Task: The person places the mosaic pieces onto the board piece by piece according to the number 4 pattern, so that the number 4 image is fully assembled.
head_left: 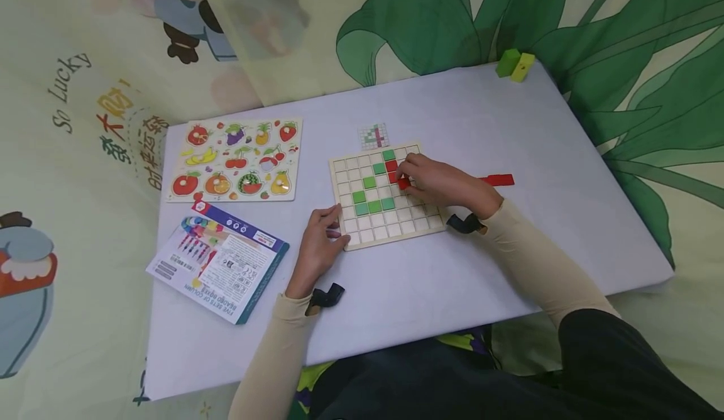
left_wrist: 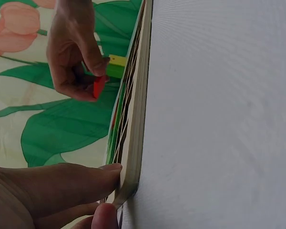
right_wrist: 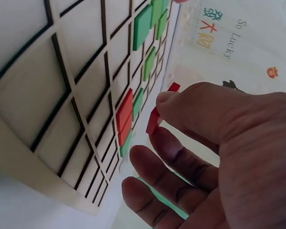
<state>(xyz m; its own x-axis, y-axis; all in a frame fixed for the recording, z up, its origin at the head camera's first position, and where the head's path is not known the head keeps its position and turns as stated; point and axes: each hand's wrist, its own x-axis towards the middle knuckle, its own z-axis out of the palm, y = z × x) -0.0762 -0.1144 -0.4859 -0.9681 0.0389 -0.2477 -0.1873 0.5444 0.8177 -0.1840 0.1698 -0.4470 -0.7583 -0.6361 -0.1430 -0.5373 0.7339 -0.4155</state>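
Note:
A wooden grid board (head_left: 363,224) lies in the middle of the table. Several green tiles (head_left: 369,183) form an outline on it, with red tiles (head_left: 391,166) to their right. My left hand (head_left: 317,244) holds the board at its near left corner, thumb and fingers against the edge. Over the board's right half, my right hand (head_left: 432,181) pinches a red square tile (right_wrist: 155,119) between thumb and index finger. In the right wrist view this tile is tilted and apart from the board; the other fingers are loosely curled.
Just behind the board lies a small pattern card (head_left: 373,136). A row of red tiles (head_left: 500,180) lies right of the right hand. On the left are a fruit puzzle (head_left: 249,170) and a printed box (head_left: 217,263). Green and yellow blocks (head_left: 508,63) stand at the far right corner.

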